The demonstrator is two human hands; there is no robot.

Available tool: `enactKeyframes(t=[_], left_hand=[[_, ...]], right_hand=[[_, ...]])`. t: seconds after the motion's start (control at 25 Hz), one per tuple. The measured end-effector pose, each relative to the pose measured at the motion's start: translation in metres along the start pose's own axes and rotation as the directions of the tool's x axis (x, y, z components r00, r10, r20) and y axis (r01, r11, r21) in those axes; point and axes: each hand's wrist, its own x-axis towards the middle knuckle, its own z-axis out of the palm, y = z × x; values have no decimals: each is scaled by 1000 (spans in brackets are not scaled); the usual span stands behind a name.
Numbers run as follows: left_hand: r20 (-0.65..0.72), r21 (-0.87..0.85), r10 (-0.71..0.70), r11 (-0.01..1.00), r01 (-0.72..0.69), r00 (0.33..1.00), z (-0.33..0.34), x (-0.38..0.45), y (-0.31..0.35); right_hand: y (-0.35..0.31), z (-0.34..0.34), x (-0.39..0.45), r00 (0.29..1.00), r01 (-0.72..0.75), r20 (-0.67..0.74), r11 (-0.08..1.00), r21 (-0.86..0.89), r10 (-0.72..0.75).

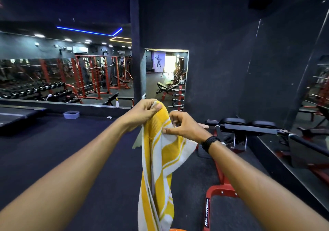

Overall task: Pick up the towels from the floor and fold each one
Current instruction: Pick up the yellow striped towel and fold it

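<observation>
One yellow-and-white striped towel point(160, 168) hangs in the air between two bare hands, above a dark gym floor point(71, 150). The left hand point(145, 111) has its grip closed tight on the towel's top corner. The right hand point(183, 125), just beside and lower, pinches a white edge between thumb and forefinger, other fingers curled.
</observation>
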Motion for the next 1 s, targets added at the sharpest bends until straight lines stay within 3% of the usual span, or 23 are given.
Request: enactKeyframes(t=[0.08, 0.16, 0.24, 0.32, 0.4, 0.48, 0.56, 0.76, 0.84, 0.92, 1.0], left_hand=[[-49, 63, 30, 998, -27, 998, -8, -1, 1], [-209, 72, 40, 997, -26, 977, -21, -1, 1], [-381, 122, 58, 992, -12, 923, -45, -4, -5], [-445, 194, 53, 980, 38, 894, -66, -9, -18], [-529, 208, 5, 970, 124, 849, -77, -17, -31], [-615, 164, -29, 973, 164, 788, -80, -25, -41], [-626, 114, -26, 986, 125, 780, -79, -31, -39], [-649, 68, 5, 996, 51, 761, -76, -31, -29], [-580, 105, -60, 983, 148, 812, -80, -36, -43], [-340, 164, -257, 931, 326, 905, -79, -46, -58], [-142, 217, -387, 886, 410, 911, -75, -44, -51]], right_hand=[[4, -1, -5, 979, -113, 160, 991, -75, 123], [18, -8, -12, 920, -196, 223, 869, -454, 323], [34, -19, -19, 868, -206, 159, 632, -747, 470], [35, -38, -19, 910, -250, -4, 541, -803, 414], [23, -64, -16, 965, -262, -187, 611, -747, 184], [9, -90, -11, 946, -218, -322, 797, -563, 32], [-2, -100, -9, 940, -174, -338, 911, -375, 41], [-6, -96, -8, 884, -72, -465, 996, -47, 42], [0, -99, -17, 912, -116, -391, 992, 39, 122], [6, -96, -35, 943, -266, -198, 963, 27, 266], [1, -102, -46, 932, -363, -16, 931, -23, 363]])
